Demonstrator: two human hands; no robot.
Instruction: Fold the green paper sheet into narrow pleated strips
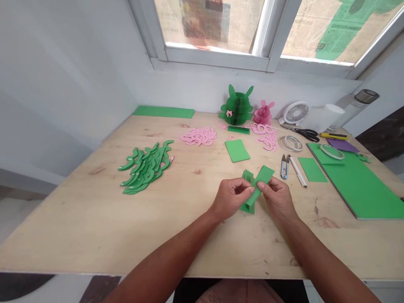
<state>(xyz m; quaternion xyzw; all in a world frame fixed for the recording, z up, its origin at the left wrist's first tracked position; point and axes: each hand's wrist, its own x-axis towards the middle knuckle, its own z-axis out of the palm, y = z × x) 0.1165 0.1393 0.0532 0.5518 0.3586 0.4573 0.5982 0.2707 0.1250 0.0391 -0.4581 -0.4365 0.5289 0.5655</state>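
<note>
Green folded card [256, 184] is pinched between both hands, held just above the plywood table [132, 235]. The left hand [231, 198] and right hand [275, 198] each grip it between thumb and fingers, close together and nearly touching. Bare wood stretches toward the near edge and far to the left, leaving wide room there. To the right lie snips [284, 166], a white pen [298, 171], and a large green sheet [356, 185] reaching the table's right edge. Left, well apart, is a heap of green cutouts [147, 168]. Farther off are pink cutouts [199, 136], a small green card [237, 150], tape rolls [290, 143], and scissors [306, 134]. Against the back wall stand a green honeycomb figure [236, 107], a pink one [263, 113], and a white fan [296, 112].
</note>
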